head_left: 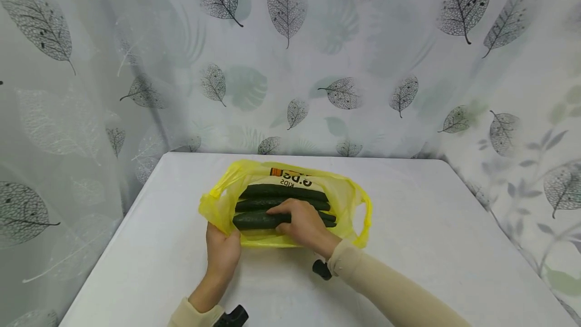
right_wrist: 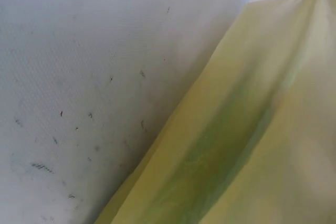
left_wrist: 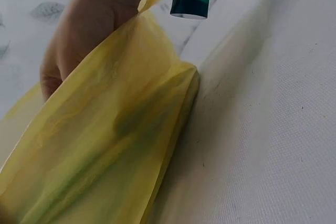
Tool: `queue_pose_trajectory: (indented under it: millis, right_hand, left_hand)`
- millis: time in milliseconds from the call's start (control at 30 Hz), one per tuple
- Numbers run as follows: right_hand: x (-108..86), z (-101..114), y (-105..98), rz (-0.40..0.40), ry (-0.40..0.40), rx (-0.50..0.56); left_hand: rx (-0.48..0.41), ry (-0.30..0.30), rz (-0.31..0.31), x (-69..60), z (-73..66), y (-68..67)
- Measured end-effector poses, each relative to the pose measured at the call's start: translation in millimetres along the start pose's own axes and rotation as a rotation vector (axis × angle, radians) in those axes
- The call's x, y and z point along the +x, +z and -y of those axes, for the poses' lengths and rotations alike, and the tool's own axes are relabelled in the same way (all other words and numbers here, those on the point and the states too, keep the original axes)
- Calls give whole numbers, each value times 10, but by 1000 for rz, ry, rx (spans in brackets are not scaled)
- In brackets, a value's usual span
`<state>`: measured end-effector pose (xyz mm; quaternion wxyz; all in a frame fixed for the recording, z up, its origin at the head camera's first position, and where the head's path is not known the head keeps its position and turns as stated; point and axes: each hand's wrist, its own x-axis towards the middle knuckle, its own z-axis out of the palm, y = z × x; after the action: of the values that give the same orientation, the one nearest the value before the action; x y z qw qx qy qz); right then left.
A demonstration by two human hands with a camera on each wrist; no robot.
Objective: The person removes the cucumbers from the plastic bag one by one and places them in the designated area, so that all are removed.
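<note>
A yellow plastic bag lies on the white table with its mouth open toward me. Inside it are several long dark green cucumbers, lying side by side. My left hand grips the bag's left edge, its fingers partly hidden by the plastic. Reaching into the bag, my right hand holds the nearest cucumber around its middle, thumb on the near side. In the left wrist view my right hand goes behind the bag's yellow wall. The right wrist view shows cucumbers only dimly through the plastic.
The white table spreads around the bag on all sides. A leaf-printed curtain hangs behind the table and along both sides. Dark wrist cameras sit at my left wrist and right wrist.
</note>
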<state>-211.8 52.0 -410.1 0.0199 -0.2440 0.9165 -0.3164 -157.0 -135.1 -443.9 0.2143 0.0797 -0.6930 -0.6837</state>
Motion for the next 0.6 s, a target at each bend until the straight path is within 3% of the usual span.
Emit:
queue_pose_trajectory:
  millis: [167, 367, 600]
  right_hand:
    - [-31, -22, -53, -20, -19, 43]
    - [-83, -42, -102, -64, -77, 99]
    - [-180, -42, -143, -123, -124, 194]
  left_hand:
    - [0, -14, -24, 0, -15, 13]
    - [-25, -21, -11, 0, -26, 13]
    - [9, -39, -10, -19, 0, 4]
